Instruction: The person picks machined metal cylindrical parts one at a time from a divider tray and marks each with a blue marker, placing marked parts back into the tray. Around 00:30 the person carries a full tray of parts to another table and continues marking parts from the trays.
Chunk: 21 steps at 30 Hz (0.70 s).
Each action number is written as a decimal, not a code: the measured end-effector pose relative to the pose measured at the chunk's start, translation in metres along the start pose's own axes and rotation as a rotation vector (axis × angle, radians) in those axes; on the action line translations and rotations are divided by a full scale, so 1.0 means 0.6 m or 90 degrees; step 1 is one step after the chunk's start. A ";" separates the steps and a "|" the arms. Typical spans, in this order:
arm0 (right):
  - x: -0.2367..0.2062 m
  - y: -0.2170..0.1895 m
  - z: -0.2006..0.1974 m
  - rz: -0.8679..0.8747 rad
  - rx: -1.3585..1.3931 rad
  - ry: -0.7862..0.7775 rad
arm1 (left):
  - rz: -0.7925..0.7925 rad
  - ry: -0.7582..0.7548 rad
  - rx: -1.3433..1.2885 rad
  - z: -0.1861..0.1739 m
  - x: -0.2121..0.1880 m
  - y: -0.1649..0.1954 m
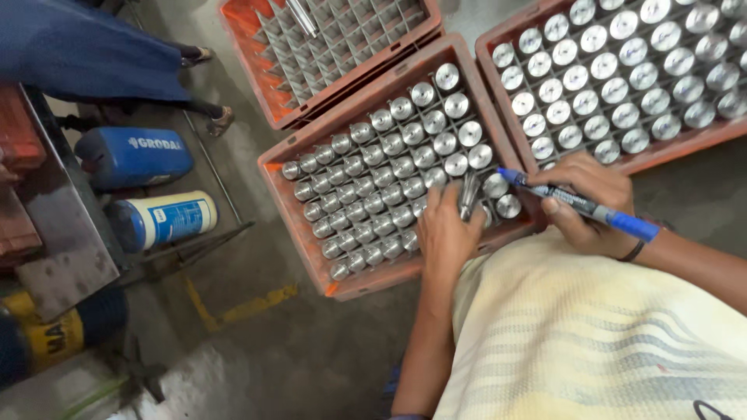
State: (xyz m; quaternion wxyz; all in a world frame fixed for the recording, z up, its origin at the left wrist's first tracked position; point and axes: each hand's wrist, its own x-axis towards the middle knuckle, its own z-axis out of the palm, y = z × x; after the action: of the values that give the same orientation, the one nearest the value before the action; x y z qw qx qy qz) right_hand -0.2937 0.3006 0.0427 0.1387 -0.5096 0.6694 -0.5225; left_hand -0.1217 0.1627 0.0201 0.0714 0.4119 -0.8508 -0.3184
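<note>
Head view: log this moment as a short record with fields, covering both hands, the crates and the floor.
left hand: left hand grips a metal pin standing above its cell in the middle crate
right hand: right hand holds a blue marker, tip pointing toward the pins
middle crate: orange, gridded, nearly full of shiny metal pins
right crate: right crate, also full
far crate: far crate, mostly bare cells
floor: two blue-and-white canisters at left

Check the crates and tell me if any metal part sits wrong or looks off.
One does. In the middle crate, the part at the left hand leans, raised out of its cell, while its neighbours sit upright and level. The top crate is nearly empty, with one rod lying askew. The right hand holds a blue marker.
</note>
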 end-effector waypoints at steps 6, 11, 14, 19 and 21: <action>0.018 0.025 -0.032 -0.014 0.041 -0.061 | -0.015 0.126 -0.044 0.043 -0.006 0.020; 0.029 0.040 -0.041 -0.031 0.066 -0.072 | -0.008 0.109 0.042 0.066 0.009 0.013; 0.033 0.044 -0.044 -0.026 0.079 -0.087 | -0.061 0.053 0.033 0.067 0.024 0.012; 0.041 0.035 -0.050 -0.067 0.075 -0.093 | 0.017 0.036 -0.121 0.015 0.031 -0.027; 0.046 0.028 -0.047 -0.118 0.057 -0.114 | -0.002 0.021 -0.616 0.015 0.037 -0.039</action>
State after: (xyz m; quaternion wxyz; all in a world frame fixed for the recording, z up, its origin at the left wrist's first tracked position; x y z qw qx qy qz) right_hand -0.3354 0.2923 0.0497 0.1717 -0.6067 0.5805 -0.5151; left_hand -0.1246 0.1400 -0.0043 0.2677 0.3375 -0.6032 -0.6713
